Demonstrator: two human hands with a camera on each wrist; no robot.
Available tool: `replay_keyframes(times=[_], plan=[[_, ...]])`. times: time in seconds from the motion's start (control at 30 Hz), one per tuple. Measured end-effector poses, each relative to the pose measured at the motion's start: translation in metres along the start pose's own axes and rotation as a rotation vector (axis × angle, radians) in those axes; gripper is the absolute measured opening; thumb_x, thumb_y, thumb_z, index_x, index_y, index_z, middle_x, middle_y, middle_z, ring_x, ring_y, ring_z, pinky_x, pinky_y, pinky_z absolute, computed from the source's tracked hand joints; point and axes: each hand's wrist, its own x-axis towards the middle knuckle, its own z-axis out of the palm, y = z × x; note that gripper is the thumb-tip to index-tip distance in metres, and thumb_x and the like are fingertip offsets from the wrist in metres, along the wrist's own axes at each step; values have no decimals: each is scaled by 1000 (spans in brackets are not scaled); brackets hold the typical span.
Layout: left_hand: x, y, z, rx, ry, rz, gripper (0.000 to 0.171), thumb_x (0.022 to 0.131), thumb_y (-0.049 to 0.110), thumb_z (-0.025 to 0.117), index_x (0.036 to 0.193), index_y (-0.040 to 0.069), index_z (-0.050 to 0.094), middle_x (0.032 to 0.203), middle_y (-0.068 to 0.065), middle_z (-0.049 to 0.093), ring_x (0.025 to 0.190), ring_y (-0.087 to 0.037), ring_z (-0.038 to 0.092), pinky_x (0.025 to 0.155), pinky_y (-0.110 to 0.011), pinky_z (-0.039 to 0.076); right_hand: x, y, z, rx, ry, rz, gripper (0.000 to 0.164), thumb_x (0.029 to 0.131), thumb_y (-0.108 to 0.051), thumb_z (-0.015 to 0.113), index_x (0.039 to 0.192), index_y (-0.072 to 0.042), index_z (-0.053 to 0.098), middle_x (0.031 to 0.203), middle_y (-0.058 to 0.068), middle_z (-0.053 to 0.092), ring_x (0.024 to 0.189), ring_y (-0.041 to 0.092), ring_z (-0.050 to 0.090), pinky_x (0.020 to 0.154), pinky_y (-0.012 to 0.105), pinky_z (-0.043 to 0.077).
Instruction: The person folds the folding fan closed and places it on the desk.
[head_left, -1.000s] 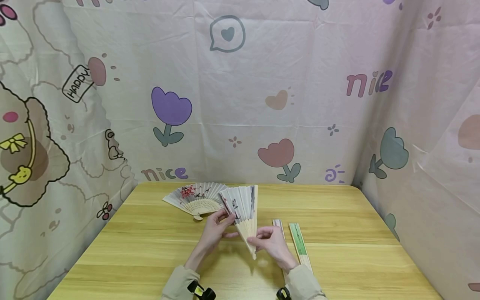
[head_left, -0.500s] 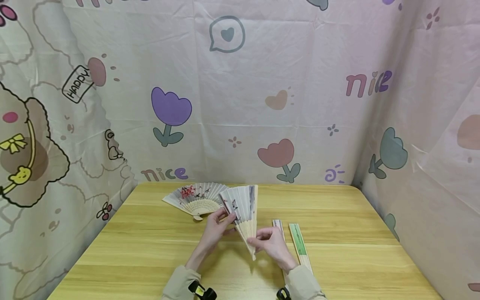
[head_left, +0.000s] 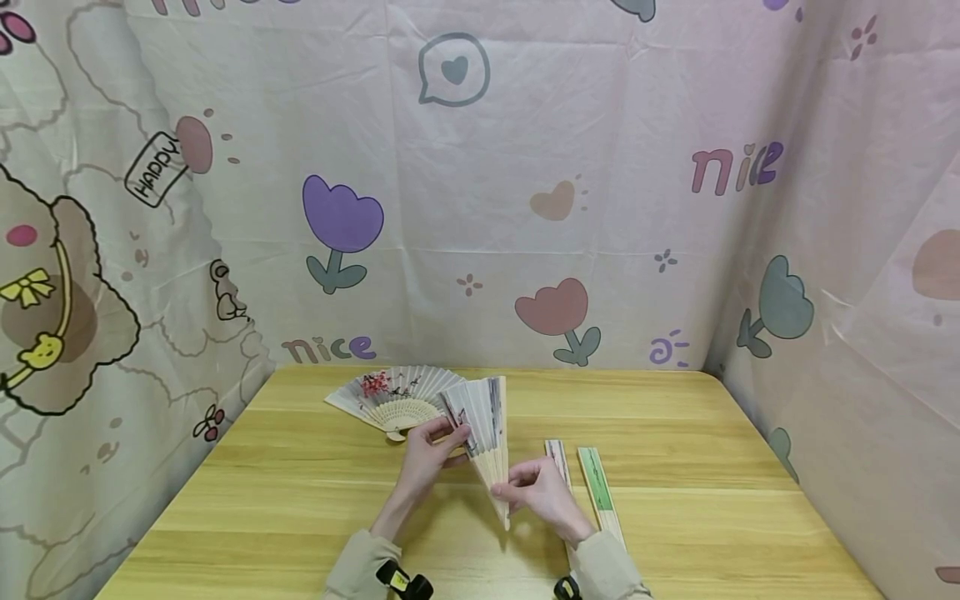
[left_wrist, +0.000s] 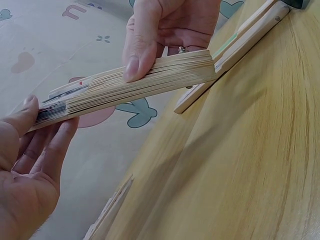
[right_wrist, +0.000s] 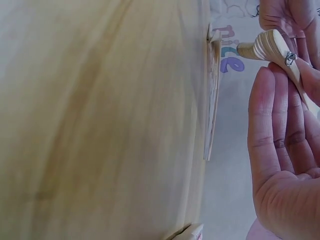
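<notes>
A partly spread folding fan (head_left: 480, 417) with pale pleats and wooden ribs is held above the table between both hands. My left hand (head_left: 429, 457) pinches its left edge, thumb on the pleats and fingers behind. Lower down, my right hand (head_left: 543, 493) pinches the ribs near the pivot end. In the left wrist view the fan (left_wrist: 135, 82) shows edge-on, its ribs stacked closely. A small metal ring at the pivot (right_wrist: 290, 58) shows in the right wrist view, with the right fingers (right_wrist: 282, 115) beneath the ribs.
On the wooden table (head_left: 300, 500), a spread fan (head_left: 397, 400) with red blossoms lies at the back left, partly overlapped by the held one. Two folded fans lie right of the right hand: a green one (head_left: 597, 483) and a pale one (head_left: 555, 450), partly hidden by the hand.
The held fan has narrowed slightly, its right edge shifting left. It has also come a little lower, and the right hand has moved slightly down with it.
</notes>
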Motion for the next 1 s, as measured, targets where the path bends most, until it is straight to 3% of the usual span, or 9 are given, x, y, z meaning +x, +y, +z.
replay_keyframes(times=[0.2,0.47,0.7,1.0], plan=[[0,1,0,8,-1,-22,25,93,2,69,112,-13,65,91,1,75,82,-11,73,74,-34,69,0,1,0,-14,-6,-4,24,85,-6,78,88,16,68,74,14,72,58,8,61,61,26,66],[-2,3,0,12,-22,-24,33,91,2,71,116,-16,61,93,0,72,83,-11,72,75,-35,69,0,1,0,-52,-19,-25,23,84,-6,78,84,15,69,77,25,72,60,8,62,62,27,67],[-2,3,-1,-5,-32,-21,36,88,3,75,113,-18,61,92,-1,71,82,-10,71,76,-37,69,-1,-1,1,-63,-27,-8,23,83,-7,79,84,14,70,75,20,72,60,9,62,62,29,67],[-2,3,0,37,-33,-25,32,94,2,68,118,-17,61,97,-1,69,84,-11,71,76,-36,69,-1,1,0,-54,-9,-10,22,84,-6,79,85,14,70,76,21,71,61,8,60,59,25,65]])
